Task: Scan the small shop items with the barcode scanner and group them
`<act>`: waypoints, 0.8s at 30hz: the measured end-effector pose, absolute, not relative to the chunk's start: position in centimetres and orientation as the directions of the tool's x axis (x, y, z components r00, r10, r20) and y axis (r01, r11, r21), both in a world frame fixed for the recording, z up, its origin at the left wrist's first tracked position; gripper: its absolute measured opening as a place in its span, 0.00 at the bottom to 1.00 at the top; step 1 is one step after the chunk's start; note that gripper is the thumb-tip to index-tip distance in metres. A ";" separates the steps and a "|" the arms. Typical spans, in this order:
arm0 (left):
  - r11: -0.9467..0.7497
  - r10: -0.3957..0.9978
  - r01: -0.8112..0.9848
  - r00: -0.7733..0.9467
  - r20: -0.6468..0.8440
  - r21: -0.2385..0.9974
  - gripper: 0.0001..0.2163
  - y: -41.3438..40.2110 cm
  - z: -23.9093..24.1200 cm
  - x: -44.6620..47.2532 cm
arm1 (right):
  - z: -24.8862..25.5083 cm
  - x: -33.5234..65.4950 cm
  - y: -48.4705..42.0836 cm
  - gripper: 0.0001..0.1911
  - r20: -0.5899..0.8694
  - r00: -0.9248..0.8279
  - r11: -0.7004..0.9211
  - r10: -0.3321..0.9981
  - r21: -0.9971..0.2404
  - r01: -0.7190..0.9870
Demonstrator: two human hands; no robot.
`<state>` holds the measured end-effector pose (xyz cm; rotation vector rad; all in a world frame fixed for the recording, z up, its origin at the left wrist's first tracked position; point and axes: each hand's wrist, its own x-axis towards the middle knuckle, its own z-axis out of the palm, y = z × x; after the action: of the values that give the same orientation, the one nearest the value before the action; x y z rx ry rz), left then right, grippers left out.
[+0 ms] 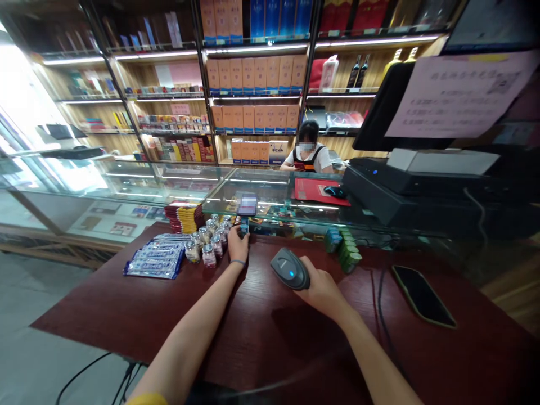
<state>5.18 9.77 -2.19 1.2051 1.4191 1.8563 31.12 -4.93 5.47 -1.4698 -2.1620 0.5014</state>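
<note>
The left hand point(238, 246) grip is clamped on a box point(244, 226) just right of the jars point(208, 243), the right hand point(323, 289) grip on a scanner point(289, 269); a nudge may topple jars.

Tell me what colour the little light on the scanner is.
Blue, on the dark grey scanner in the right hand; head view.

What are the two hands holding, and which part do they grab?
The right hand holds a grey barcode scanner by its handle end, with the head sticking out. The left hand holds a small pack upright by its lower end.
</note>
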 end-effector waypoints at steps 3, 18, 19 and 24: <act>-0.305 0.796 0.169 -0.495 0.348 0.937 0.14 10.3 -2.2 5.2 | 5.0 31.4 -4.8 0.21 0.210 -0.320 0.382 0.924 -0.559 0.736; -0.214 0.840 0.220 -0.455 0.294 0.952 0.17 11.6 -2.4 5.3 | 4.9 31.3 -5.0 0.18 0.214 -0.336 0.397 0.917 -0.564 0.724; -0.220 0.835 0.234 -0.458 0.307 0.947 0.17 11.6 -2.4 5.3 | 4.9 31.3 -5.0 0.18 0.209 -0.337 0.395 0.918 -0.569 0.722; -0.271 0.797 0.308 -0.460 0.392 0.912 0.16 11.8 -2.9 5.2 | 4.8 31.3 -4.8 0.18 0.207 -0.330 0.388 0.921 -0.569 0.725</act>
<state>5.19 11.81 -2.91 1.3540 1.6061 1.7804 31.34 -4.79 4.77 -1.4091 -2.1519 0.5200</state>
